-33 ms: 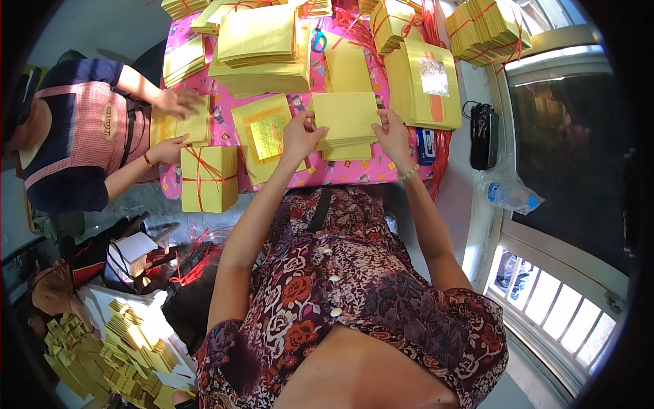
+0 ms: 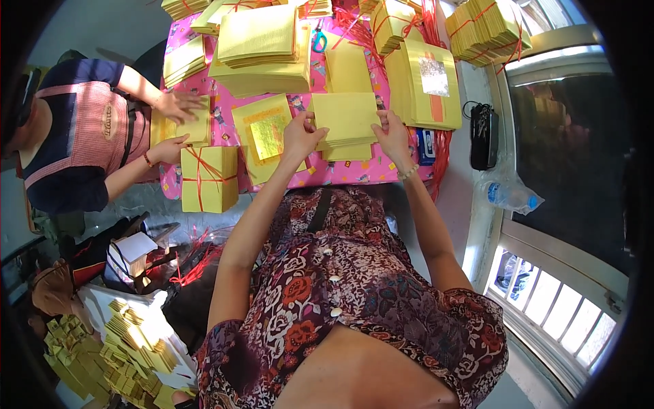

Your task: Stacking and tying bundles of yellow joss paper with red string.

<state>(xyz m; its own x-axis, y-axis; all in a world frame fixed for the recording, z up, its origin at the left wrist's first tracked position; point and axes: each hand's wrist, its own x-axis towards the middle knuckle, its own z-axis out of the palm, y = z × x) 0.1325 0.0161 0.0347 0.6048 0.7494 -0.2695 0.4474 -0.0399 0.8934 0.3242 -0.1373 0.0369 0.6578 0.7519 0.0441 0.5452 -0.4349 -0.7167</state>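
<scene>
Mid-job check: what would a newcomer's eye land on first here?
Probably the bright pink tablecloth in the middle, crowded with yellow paper stacks. At its near edge, the left hand and right hand touch opposite sides of one paper pile. At far left, a co-worker's pink apron stands out.
</scene>
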